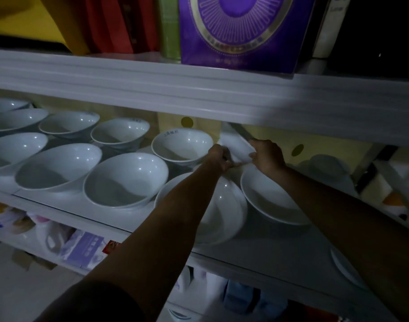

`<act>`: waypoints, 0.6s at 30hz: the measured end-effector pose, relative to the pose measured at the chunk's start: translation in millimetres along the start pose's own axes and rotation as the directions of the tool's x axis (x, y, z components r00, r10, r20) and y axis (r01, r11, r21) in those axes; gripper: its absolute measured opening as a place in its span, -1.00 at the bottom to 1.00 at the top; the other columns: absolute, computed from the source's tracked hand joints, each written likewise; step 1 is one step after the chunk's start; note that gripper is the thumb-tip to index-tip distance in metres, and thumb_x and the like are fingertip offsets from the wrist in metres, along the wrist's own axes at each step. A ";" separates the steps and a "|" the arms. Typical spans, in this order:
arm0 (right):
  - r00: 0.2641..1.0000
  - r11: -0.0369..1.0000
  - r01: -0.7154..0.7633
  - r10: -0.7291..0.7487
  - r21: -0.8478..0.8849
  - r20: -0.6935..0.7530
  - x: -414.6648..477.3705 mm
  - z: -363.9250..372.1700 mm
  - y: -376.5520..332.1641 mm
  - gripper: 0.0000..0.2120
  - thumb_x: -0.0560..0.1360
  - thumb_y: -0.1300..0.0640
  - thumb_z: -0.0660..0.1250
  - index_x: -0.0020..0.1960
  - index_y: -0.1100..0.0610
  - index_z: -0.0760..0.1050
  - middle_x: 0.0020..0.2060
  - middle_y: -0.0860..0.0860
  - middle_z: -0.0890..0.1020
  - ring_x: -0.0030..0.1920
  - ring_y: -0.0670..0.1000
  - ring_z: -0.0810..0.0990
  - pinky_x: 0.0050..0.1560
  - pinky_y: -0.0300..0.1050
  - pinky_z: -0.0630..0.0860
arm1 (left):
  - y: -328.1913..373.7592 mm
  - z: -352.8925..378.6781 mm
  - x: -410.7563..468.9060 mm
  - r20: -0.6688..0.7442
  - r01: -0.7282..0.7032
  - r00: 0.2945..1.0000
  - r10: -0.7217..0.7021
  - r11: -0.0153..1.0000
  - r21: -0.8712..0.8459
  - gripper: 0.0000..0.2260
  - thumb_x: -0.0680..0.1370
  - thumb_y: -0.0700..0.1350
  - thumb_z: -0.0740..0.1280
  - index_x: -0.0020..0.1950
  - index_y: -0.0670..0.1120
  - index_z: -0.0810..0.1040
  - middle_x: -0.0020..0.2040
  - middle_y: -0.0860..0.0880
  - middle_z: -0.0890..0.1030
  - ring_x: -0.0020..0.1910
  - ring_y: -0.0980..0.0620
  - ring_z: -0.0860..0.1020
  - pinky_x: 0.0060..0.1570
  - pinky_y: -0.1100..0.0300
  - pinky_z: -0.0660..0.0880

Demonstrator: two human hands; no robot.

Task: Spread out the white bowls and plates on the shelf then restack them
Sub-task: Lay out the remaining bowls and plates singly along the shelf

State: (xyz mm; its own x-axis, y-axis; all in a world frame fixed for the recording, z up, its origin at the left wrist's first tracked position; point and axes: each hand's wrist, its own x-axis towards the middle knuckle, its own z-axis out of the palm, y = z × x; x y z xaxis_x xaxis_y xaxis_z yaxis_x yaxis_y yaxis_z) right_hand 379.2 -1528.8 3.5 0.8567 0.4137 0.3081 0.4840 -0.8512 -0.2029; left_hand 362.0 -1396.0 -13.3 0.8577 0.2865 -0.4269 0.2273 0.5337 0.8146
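Dim shelf carried bowls spread singly, left of hands. Left hand, right hand pinched tilted white dish between them, likely to clear neighbouring rims.

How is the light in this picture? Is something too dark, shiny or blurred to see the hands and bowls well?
Head view: dim and bluish overall; the forearms are almost silhouettes; the left hand and right hand gripping the white dish look slightly soft; small glints dot the white bowls; the right end of the shelf sinks into shadow.
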 end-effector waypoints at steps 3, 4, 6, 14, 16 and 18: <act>1.000 0.997 0.013 -0.011 -0.081 0.026 -0.6 -3.4 1.9 -0.78 0.54 0.25 0.26 0.18 0.22 0.50 0.08 0.19 0.62 0.10 0.20 0.59 0.04 -0.05 0.51 | 6.1 -8.1 2.0 -0.056 0.045 0.998 -0.034 0.977 0.210 -0.82 0.58 -0.30 0.13 -0.23 -0.22 0.36 -0.21 -0.18 0.40 0.02 -0.15 0.44 0.22 -0.05 0.43; 0.998 0.992 0.038 -0.032 -0.124 0.050 -2.0 -4.1 0.6 -0.76 0.54 0.26 0.24 0.19 0.19 0.50 0.09 0.18 0.62 0.10 0.19 0.59 0.03 -0.06 0.51 | 7.0 -13.3 4.0 -0.070 0.051 0.997 -0.035 0.972 0.230 -0.80 0.59 -0.27 0.13 -0.24 -0.22 0.35 -0.23 -0.17 0.40 0.00 -0.12 0.45 0.14 0.03 0.47; 0.991 0.970 0.109 -0.087 -0.220 0.105 -3.8 -3.3 -1.6 -0.67 0.53 0.29 0.19 0.27 0.12 0.48 0.12 0.15 0.61 0.13 0.17 0.58 0.05 -0.09 0.49 | 11.2 -18.6 2.6 -0.033 0.050 0.999 -0.043 0.968 0.247 -0.81 0.60 -0.25 0.12 -0.18 -0.25 0.41 -0.18 -0.19 0.46 -0.09 -0.12 0.51 -0.14 0.17 0.48; 0.911 0.980 0.147 -0.083 -0.131 0.403 5.8 19.3 -4.9 -0.58 0.60 0.24 0.10 0.46 0.14 0.28 0.32 0.17 0.49 0.27 0.19 0.48 0.26 0.00 0.40 | 34.5 -21.2 -14.4 -0.075 -0.098 0.925 0.374 0.423 0.901 -0.83 0.56 -0.23 0.17 0.05 -0.24 0.50 -0.02 -0.19 0.57 -0.05 -0.15 0.60 0.01 0.04 0.54; 0.884 0.983 0.174 -0.129 -0.060 0.449 8.1 23.4 -10.1 -0.58 0.64 0.12 0.03 0.49 0.09 0.22 0.41 0.15 0.39 0.36 0.20 0.39 0.39 0.03 0.26 | 34.8 -12.4 -23.0 0.025 -0.132 0.874 0.485 0.189 0.973 -0.73 0.55 -0.22 0.17 0.21 -0.22 0.49 0.18 -0.19 0.55 0.17 -0.17 0.55 0.13 0.07 0.48; 0.904 0.988 0.143 -0.152 0.052 0.400 5.7 19.4 -6.6 -0.59 0.64 -0.01 0.01 0.46 0.04 0.27 0.40 0.13 0.41 0.35 0.19 0.40 0.39 0.05 0.25 | 30.8 -6.4 -29.1 0.108 -0.151 0.830 0.547 0.034 0.988 -0.73 0.54 -0.22 0.17 0.21 -0.19 0.50 0.20 -0.17 0.55 0.19 -0.16 0.54 0.12 0.10 0.47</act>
State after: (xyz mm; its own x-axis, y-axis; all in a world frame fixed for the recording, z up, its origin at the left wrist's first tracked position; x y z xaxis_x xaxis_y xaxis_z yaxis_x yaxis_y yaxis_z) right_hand 384.4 -1514.5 -11.4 0.7723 0.6322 -0.0624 0.6099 -0.7654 -0.2054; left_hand 341.1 -1382.9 21.7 0.8861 0.4440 0.1332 0.3342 -0.8110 0.4803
